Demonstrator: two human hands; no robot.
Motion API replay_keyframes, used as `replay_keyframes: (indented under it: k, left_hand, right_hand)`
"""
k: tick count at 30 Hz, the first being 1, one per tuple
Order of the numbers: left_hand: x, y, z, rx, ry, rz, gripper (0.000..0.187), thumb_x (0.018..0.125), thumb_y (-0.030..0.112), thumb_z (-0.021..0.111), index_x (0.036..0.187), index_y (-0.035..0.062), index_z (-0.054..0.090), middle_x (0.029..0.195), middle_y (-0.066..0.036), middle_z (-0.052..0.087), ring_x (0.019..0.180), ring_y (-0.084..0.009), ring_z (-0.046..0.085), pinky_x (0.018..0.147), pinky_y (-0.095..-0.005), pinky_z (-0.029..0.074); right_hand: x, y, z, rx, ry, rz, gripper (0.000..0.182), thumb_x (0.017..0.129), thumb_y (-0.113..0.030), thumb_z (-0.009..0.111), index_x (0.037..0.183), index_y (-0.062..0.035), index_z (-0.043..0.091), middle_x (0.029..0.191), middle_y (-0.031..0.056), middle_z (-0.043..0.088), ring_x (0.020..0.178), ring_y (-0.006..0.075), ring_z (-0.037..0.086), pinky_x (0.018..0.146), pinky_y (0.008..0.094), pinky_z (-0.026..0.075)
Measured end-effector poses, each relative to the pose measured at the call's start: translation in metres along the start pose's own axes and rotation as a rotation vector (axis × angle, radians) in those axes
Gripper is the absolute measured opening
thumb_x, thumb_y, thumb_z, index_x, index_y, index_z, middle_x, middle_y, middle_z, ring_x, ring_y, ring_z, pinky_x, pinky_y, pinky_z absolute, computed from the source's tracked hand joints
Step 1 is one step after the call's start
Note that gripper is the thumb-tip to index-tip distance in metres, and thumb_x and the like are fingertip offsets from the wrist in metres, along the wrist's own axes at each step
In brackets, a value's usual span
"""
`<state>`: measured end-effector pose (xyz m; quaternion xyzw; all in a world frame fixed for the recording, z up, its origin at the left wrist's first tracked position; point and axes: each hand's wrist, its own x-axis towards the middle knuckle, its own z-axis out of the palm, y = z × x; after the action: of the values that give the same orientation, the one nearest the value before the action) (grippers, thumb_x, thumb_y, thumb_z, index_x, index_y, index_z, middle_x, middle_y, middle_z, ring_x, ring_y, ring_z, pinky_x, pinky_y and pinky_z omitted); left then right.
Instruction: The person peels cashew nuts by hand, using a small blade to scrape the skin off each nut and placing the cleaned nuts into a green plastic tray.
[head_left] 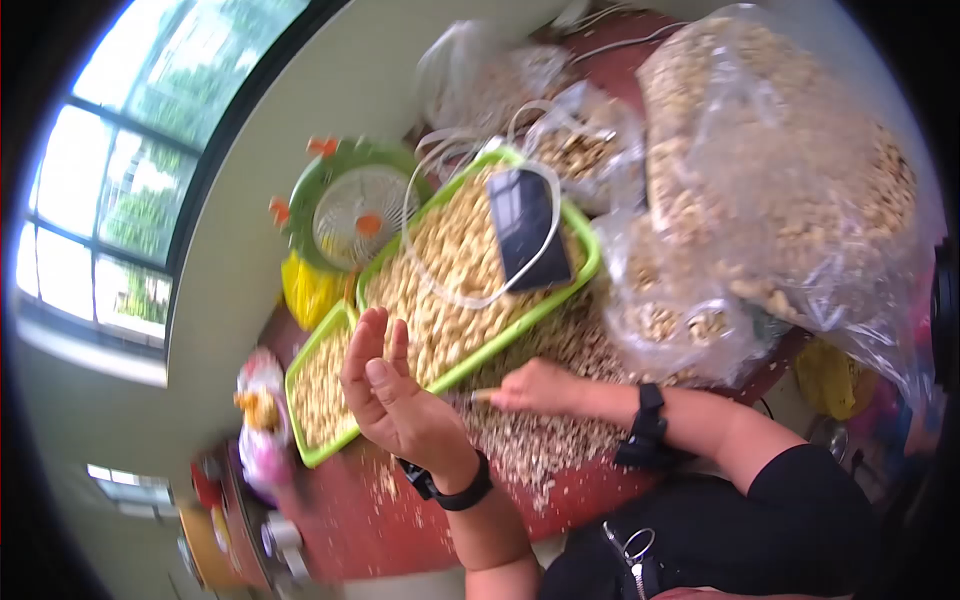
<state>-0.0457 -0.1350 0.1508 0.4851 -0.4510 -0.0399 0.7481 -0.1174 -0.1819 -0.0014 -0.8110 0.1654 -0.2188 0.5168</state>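
My left hand (400,405) is raised in front of the green trays, fingers stretched and apart, with nothing in it. Low over a heap of broken shells (545,440), my right hand (540,386) is closed, pinching a small tan piece that looks like a peanut (483,396); blur hides its detail. Behind my hands is a large green tray (510,348) full of peanuts in their shells. A smaller green tray (318,458), also filled with peanuts, sits at its left. A dark phone (530,228) lies on the large tray, a white cable (455,298) looping over it.
Large clear bags of peanuts (770,160) stand at the right, with a smaller open bag (585,150) behind the tray. A green fan (360,205) and a yellow bag (315,290) are at the back left. The red table (400,530) shows in front, shell bits scattered on it.
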Motion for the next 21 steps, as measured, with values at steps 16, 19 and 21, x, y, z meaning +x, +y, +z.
replay_keyframes:
  k: [16, 19, 21]
  left_hand:
    - [-0.118, -0.03, -0.219, 1.012, -0.078, -0.321, 0.013, 0.073, 0.002, 0.056, 0.085, 0.002, 0.06, 0.08, -0.011, 0.058, 0.072, -0.0224, 0.055, 0.064, -0.03, 0.044]
    - [-0.111, -0.038, -0.206, 1.155, -0.327, -0.196, 0.017, 0.072, 0.003, 0.056, 0.088, 0.0035, 0.059, 0.084, -0.012, 0.056, 0.08, -0.0288, 0.051, 0.072, -0.0361, 0.042]
    - [-0.114, -0.047, -0.209, 1.208, -0.409, -0.243, 0.017, 0.071, 0.003, 0.055, 0.087, 0.0036, 0.06, 0.082, -0.012, 0.055, 0.079, -0.0275, 0.05, 0.069, -0.0356, 0.042]
  right_hand:
    - [0.004, -0.009, 0.01, -0.031, -0.117, 0.196, 0.036, 0.08, -0.031, 0.052, 0.061, -0.0008, 0.054, 0.049, 0.0043, 0.046, 0.045, 0.0098, 0.04, 0.044, 0.0276, 0.034]
    - [0.004, -0.009, 0.011, -0.04, -0.11, 0.186, 0.036, 0.08, -0.029, 0.053, 0.059, 0.0002, 0.051, 0.048, 0.0027, 0.042, 0.045, 0.0094, 0.036, 0.043, 0.0278, 0.031]
    - [0.003, -0.007, 0.011, -0.037, -0.123, 0.209, 0.036, 0.08, -0.028, 0.053, 0.058, 0.0008, 0.049, 0.047, 0.0024, 0.04, 0.046, 0.0083, 0.034, 0.043, 0.0276, 0.03]
